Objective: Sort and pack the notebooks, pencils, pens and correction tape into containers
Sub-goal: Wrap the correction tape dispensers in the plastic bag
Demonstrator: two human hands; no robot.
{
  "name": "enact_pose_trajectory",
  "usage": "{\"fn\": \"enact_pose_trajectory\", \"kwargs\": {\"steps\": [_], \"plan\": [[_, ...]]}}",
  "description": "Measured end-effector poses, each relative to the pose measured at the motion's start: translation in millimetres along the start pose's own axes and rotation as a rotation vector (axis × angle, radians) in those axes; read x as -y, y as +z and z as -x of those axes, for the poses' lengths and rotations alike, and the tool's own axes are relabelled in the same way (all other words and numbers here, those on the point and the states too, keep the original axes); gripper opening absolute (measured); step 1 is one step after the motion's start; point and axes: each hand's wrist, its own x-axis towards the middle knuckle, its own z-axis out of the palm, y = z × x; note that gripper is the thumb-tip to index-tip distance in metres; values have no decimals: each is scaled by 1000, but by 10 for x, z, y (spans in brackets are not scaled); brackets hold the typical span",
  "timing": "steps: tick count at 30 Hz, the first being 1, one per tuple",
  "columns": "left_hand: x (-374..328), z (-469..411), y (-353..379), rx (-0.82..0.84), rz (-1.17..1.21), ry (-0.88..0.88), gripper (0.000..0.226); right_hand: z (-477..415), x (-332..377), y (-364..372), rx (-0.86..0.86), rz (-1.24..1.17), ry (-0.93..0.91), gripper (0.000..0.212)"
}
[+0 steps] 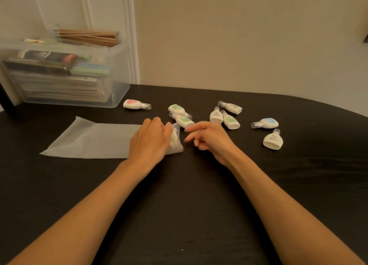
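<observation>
**Our dark table and what lies on it**

We see a dark table (199,195). At ten o'clock stands a clear bin (117,81). A frosted pouch (91,139) lies at nine o'clock. Correction tapes are scattered from twelve to two o'clock: pink-labelled (134,104), blue-labelled (266,123), others white and green.

Black table (199,215), white correction tapes (272,140), pink-labelled one (132,104), tan pencils (89,36).

One head-worn, wide-angle view looks forward and down across a dark table (199,215) from the person's own seat. Both forearms run in from the bottom edge, so the hands sit close, near mid-frame (straight lines bow toward the edges). The far wall (239,35) fills the upper half.
</observation>
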Motion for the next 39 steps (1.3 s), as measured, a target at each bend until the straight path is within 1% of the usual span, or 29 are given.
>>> {"fn": "enact_pose_trajectory", "kwargs": {"steps": [2,3,4,5,7,9,10,12,14,18,22,24,28,31,32,34,36,37,39], "plan": [[-52,26,28,3,-102,2,46,-107,-59,5,-316,107,-90,31],[-74,36,55,12,-163,21,52,-164,-88,21,-396,173,-124,28],[-87,41,85,28,-215,39,56,-218,-110,45,-409,234,-144,28],[-96,41,104,44,-254,50,56,-272,-125,72,-386,304,-159,30],[-97,36,113,62,-300,55,49,-367,-129,135,-322,497,-181,37],[-76,31,103,58,-326,87,43,-432,-120,194,-296,663,-208,42],[-64,24,98,59,-337,117,42,-454,-120,208,-301,701,-218,41],[-36,3,73,79,-352,167,42,-487,-114,215,-312,703,-217,37],[-7,-11,32,125,-340,189,42,-482,-103,198,-299,629,-192,35],[25,-8,-28,193,-245,219,42,-392,-61,84,-250,397,-156,33],[-3,35,-32,219,-187,278,41,-306,-30,-28,-160,73,-97,34],[-34,68,-23,224,-169,290,40,-269,-20,-72,-147,-71,-60,33],[-75,118,6,208,-151,304,40,-220,-23,-179,-111,-386,19,23],[-93,146,6,243,-81,336,43,-178,-35,-317,-126,-508,37,21],[-96,162,1,294,-20,350,43,-155,-33,-360,-130,-566,47,23],[-135,209,-1,460,101,398,39,-99,-35,-457,-103,-678,60,31],[-176,238,6,587,133,434,36,-37,-56,-542,-45,-727,73,34],[-182,236,4,601,132,436,35,-14,-69,-565,-21,-722,83,33],[-180,217,0,537,137,423,32,19,-91,-594,10,-699,96,31]]}}
